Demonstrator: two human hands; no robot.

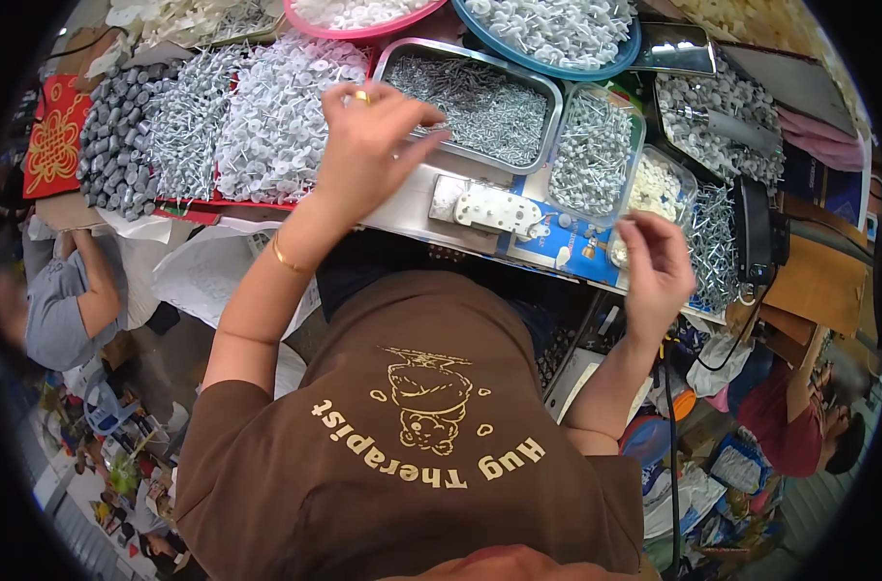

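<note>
Worktop (399, 205): blue bowl (596, 74) cut off. Left hand (368, 145), fingertips nearly pinched, hides tray (555, 116)'s 8-o'clock corner; metal pieces (494, 116) at 2 o'clock. Right hand (659, 271) half-curled, cream pieces (654, 187) at 12. Either's contents I cannot tell.

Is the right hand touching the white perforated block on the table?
Apart. The head view shows a strip of blue sheet between the white perforated block and the right hand.
</note>
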